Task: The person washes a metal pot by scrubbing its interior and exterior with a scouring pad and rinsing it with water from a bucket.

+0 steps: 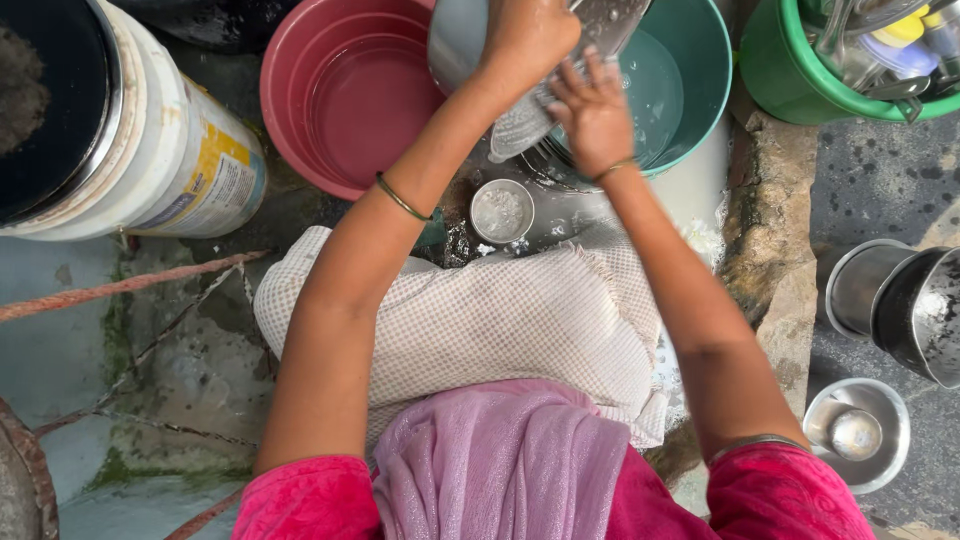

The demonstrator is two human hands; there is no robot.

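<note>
Left hand (528, 38) is gripping a steel plate (560, 75) over the teal basin (700, 60) — right hand (592, 112) is pressing spread fingers against it. Wet stone floor (180, 350) — red tub (340, 95) sitting far left.

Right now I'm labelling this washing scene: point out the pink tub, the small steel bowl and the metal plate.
pink tub (345, 100), head view, inner wall.
small steel bowl (502, 211), head view, inside.
metal plate (520, 125), head view, lower edge.
</note>
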